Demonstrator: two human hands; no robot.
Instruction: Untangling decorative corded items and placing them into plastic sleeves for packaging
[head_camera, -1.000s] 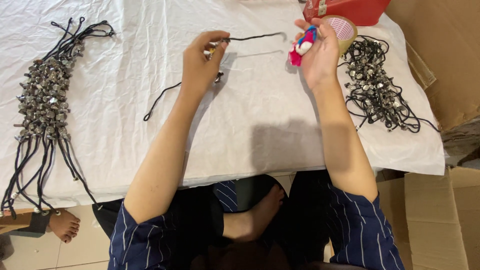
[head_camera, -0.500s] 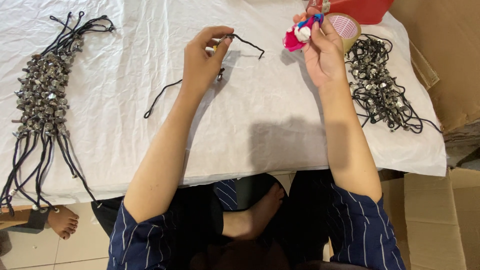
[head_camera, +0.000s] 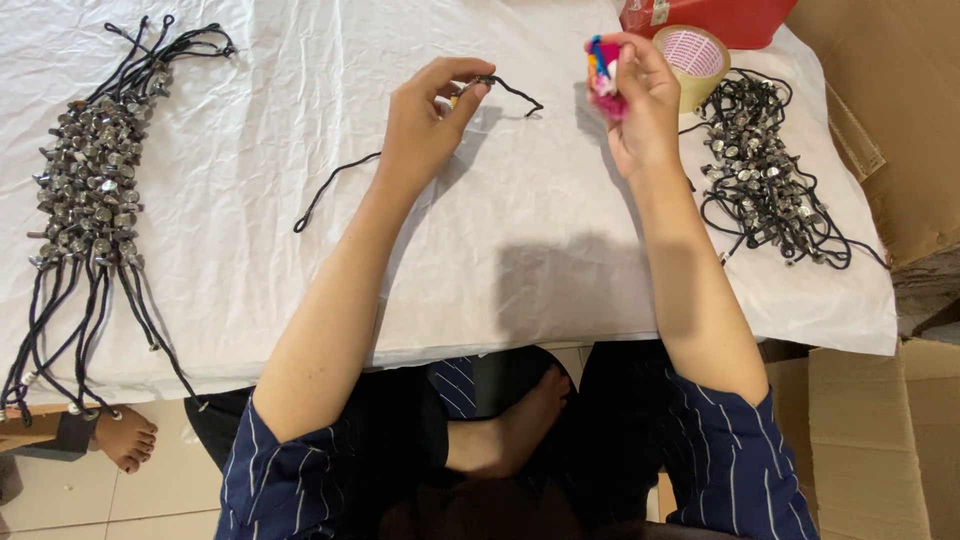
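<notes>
My left hand (head_camera: 428, 120) pinches a thin black cord (head_camera: 335, 185) near one end, above the white cloth-covered table (head_camera: 250, 260). The cord's short end curls to the right of my fingers, and its long end trails down to the left onto the cloth. My right hand (head_camera: 640, 105) holds a small pink and blue lighter (head_camera: 603, 78) upright, close to the cord's short end but apart from it.
A laid-out row of black cords with metal beads (head_camera: 90, 200) lies at the table's left side. A tangled pile of similar cords (head_camera: 765, 180) sits at the right, beside a roll of tape (head_camera: 692, 60) and a red box (head_camera: 710, 15). Cardboard (head_camera: 880, 110) stands at the right.
My right hand has moved left, bringing the lighter nearer the cord's end. The cord's free end has shortened and curled toward my left fingers.
</notes>
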